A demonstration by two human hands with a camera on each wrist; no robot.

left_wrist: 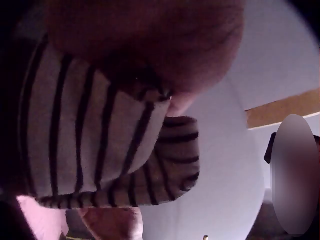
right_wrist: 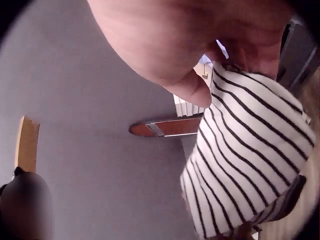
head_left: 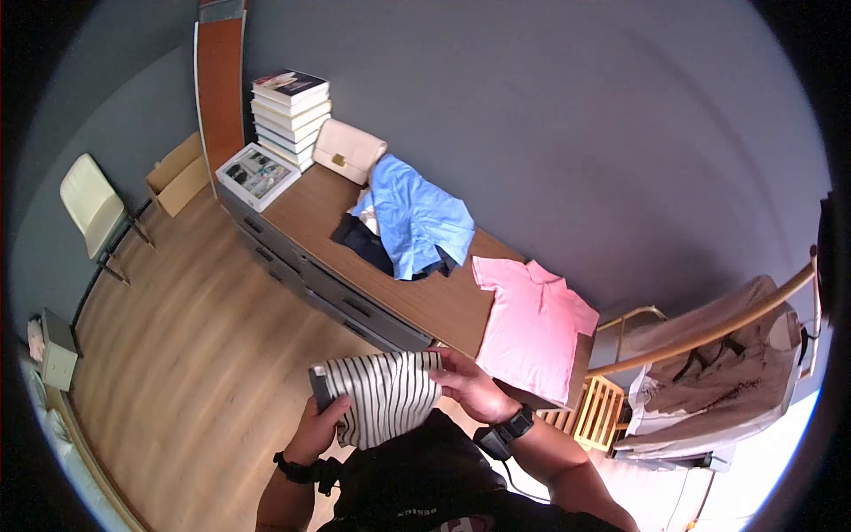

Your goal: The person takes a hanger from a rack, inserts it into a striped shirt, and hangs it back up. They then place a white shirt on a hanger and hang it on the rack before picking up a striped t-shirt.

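A white garment with black stripes is held folded in front of the body, between both hands. My left hand grips its left side, thumb over the cloth beside a dark edge. On the other side my right hand pinches the upper right corner; its thumb lies on the cloth in the right wrist view, where the striped garment hangs down in folds. From the left wrist the striped cloth shows layered and bent over. A pink polo shirt lies spread on the cabinet top just beyond the right hand.
On the long wooden-topped cabinet lie a blue shirt over dark clothes, a beige handbag, stacked books and a boxed item. A clothes rack with covered garments stands at right. A chair stands far left.
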